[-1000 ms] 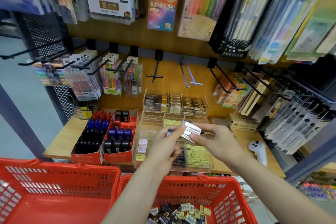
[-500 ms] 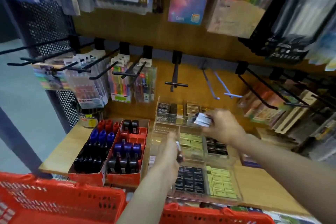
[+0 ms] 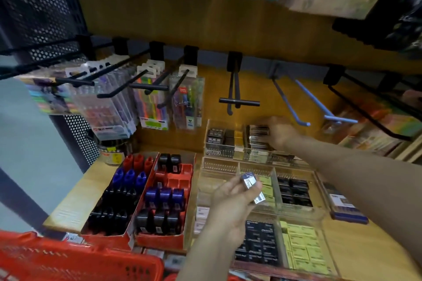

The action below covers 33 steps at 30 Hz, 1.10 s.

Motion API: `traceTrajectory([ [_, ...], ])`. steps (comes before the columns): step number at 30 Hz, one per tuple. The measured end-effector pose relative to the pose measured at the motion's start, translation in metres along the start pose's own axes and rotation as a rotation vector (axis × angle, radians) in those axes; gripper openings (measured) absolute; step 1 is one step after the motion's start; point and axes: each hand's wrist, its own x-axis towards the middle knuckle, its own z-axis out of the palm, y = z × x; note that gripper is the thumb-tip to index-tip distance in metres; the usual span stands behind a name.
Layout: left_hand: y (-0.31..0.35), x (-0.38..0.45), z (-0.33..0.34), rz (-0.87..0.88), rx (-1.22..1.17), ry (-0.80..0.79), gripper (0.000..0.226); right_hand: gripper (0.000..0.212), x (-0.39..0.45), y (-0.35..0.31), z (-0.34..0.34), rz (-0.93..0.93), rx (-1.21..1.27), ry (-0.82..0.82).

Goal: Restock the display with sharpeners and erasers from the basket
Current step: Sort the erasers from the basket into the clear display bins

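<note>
While your left hand (image 3: 230,198) pinches a small white-and-blue wrapped eraser (image 3: 250,183) between thumb and fingertips, it holds it just above the middle tier of the clear acrylic compartment tray (image 3: 237,167), near the yellow-green erasers (image 3: 266,183). That looks like a waiting position: the piece is kept up off the display, ready for its turn. Its long axis seems to run from upper left to lower right, the printed face turned up toward you and the rounded blue end pointing away to the back; a second white packet (image 3: 259,198) pokes out below your fingers, though motion blur hides how it is gripped.

Your right hand (image 3: 278,132) reaches to the back tier, fingers curled against a stack of dark boxed erasers (image 3: 258,136) in the upper compartment. It appears to be seating or pressing a piece into that row; whether it grips one or only pushes, I cannot tell.

Left of the tray stand two red cardboard boxes (image 3: 159,238) of red, blue and black sharpeners (image 3: 130,178), upright in rows. Everything rests on the wooden shelf (image 3: 68,207). The red plastic basket (image 3: 80,262) sits below at the near edge, close enough for short reaches.
</note>
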Motion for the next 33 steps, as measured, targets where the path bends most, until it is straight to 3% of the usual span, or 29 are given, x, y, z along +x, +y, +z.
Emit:
traceTrajectory([
  [4,0.005,-0.002,-0.002,0.05,-0.015,0.074,0.044,0.051,-0.011,-0.007,0.001,0.002,0.049,0.049],
  [7,0.009,-0.005,-0.002,0.071,-0.009,0.069,0.044,0.031,-0.035,-0.018,-0.002,-0.027,0.138,0.235],
  [9,0.011,-0.008,0.0,0.094,0.01,0.051,0.043,0.02,-0.064,-0.028,-0.009,-0.095,0.321,0.289],
  [12,0.017,-0.013,0.005,0.129,-0.019,0.058,0.045,0.016,-0.124,-0.043,-0.016,-0.152,0.793,0.204],
  [15,0.021,-0.019,0.01,0.13,-0.087,0.091,0.043,0.017,-0.186,-0.043,-0.013,-0.15,1.026,0.133],
  [20,0.024,-0.036,0.021,0.089,-0.068,0.037,0.045,0.032,-0.223,-0.035,-0.01,-0.203,0.812,0.219],
  [23,0.025,-0.042,0.025,0.089,-0.062,-0.019,0.047,0.03,-0.223,-0.035,-0.018,-0.212,0.691,0.318],
  [27,0.029,-0.042,0.024,0.06,-0.133,-0.113,0.037,0.025,-0.213,-0.034,-0.025,-0.203,0.654,0.301],
  [33,0.021,-0.024,0.014,0.11,-0.052,-0.013,0.039,0.027,-0.187,-0.029,-0.021,-0.147,0.585,0.254],
])
